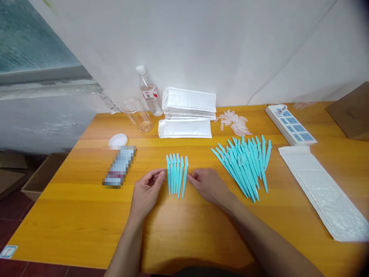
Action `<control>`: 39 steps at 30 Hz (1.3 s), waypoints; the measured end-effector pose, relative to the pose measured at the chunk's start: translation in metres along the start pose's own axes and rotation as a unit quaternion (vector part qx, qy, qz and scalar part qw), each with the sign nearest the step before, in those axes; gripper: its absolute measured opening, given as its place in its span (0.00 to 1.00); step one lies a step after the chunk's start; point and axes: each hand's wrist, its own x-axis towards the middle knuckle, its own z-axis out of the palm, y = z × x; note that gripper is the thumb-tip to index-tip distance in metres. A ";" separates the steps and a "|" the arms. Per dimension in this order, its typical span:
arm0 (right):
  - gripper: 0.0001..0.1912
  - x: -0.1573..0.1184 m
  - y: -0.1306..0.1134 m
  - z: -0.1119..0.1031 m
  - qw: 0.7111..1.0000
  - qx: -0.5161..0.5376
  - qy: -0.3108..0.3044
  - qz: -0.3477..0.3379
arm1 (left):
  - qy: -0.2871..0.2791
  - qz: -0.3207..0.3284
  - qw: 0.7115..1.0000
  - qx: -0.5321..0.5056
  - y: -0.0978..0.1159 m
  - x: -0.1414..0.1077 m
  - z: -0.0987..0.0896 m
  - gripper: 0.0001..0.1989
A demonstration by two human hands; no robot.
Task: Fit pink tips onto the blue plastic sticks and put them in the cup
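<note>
Left hand (146,189): half-curled, fingertips touching row of sticks (176,175) at its right.
Right hand (208,185): loosely open, fingertips on row's other side.
Pile (245,165): beyond right hand.

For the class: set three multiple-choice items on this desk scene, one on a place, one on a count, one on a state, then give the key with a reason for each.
1. Where does the large heap of turquoise tools lie?
A. beyond the water bottle
B. to the right of the small row between the hands
C. inside the cardboard box

2. How many tools are in the small row?
A. two
B. six
C. twelve

3. What state is the clear jar in?
A. lying on its side, lid off
B. upright and capped
C. full of tools

Key: B, the heap lies right of the row, beyond the right hand; B, six pieces lie side by side, the left hand at one edge; A, the jar lies tipped, its white lid on the table nearby.
</note>
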 end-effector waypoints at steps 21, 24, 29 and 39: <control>0.21 -0.089 0.154 -0.081 0.923 -0.059 0.177 0.336 | 0.050 0.137 0.988 0.042 0.067 0.074 0.018 0.17; 0.19 -0.083 0.156 -0.086 0.925 -0.053 0.168 0.336 | 0.040 0.127 0.990 0.049 0.064 0.075 0.019 0.18; 0.14 -0.077 0.152 -0.092 0.919 -0.044 0.150 0.361 | 0.010 0.127 0.990 0.064 0.062 0.074 0.023 0.19; 0.12 -0.096 0.137 -0.102 0.933 0.207 0.200 0.218 | -0.155 0.376 0.843 0.353 0.086 0.125 0.144 0.16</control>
